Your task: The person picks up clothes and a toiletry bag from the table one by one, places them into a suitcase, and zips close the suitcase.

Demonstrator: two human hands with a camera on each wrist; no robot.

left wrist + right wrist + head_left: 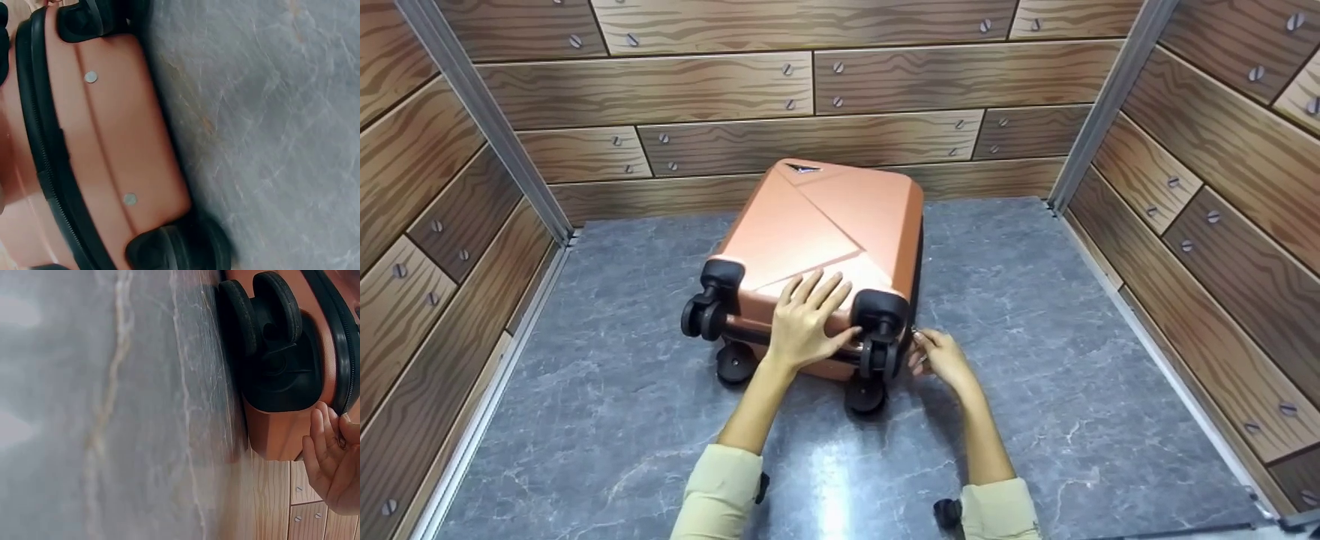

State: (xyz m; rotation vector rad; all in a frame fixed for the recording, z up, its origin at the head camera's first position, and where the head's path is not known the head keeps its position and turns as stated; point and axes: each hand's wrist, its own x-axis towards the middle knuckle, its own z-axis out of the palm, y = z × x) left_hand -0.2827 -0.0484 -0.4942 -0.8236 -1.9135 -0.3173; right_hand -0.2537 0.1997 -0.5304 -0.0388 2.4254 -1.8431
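Note:
A rose-gold hard-shell suitcase (817, 217) lies flat on the floor, its wheeled end toward me. My left hand (802, 322) rests on the near end of its upper shell, fingers straight and spread, beside a black caster wheel (879, 352). At the near right corner, my right hand (941, 358) pinches a small metal zipper pull (342, 442) between thumb and forefinger. The black-edged zipper (44, 152) runs around the case's side and looks closed along the wheeled end.
Grey marble-patterned floor (607, 375) surrounds the suitcase. Wood-plank patterned walls (720, 86) stand at the back and both sides, with metal strips (1080, 135) at the corners. Other black wheels (735, 364) jut out from the near end of the case.

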